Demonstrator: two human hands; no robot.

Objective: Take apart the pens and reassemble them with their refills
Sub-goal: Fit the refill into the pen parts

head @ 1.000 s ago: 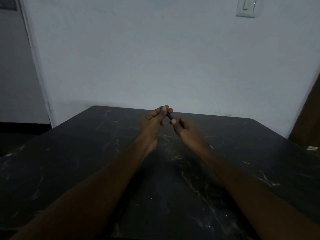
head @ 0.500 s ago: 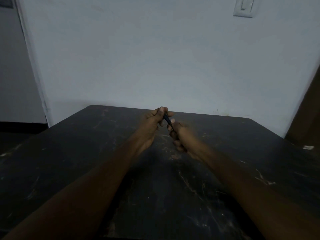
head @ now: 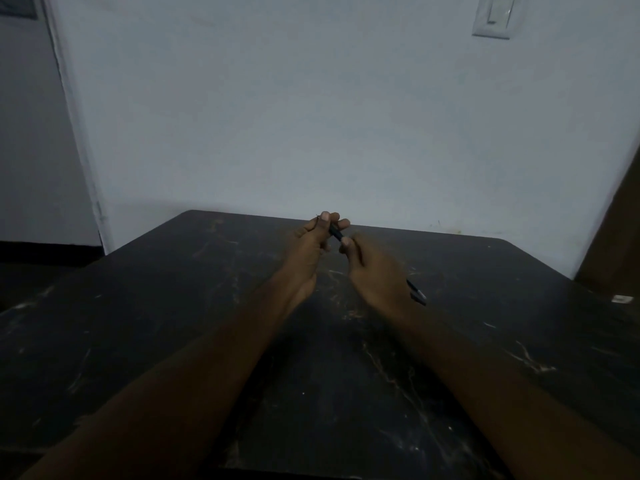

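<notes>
Since half a second ago the right hand (head: 375, 271) has drawn back rightward; both it and the left hand (head: 311, 242) pinch the dark pen (head: 335, 232) above the table's (head: 145, 306) far middle. Pull straight along its axis.

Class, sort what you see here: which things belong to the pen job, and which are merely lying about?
Part of the job:
- dark pen, pinched at both ends by left hand and right hand
- second pen, poking out beside the right wrist

Just lying about:
- small white scrap at the table's right edge
- wall switch
</notes>
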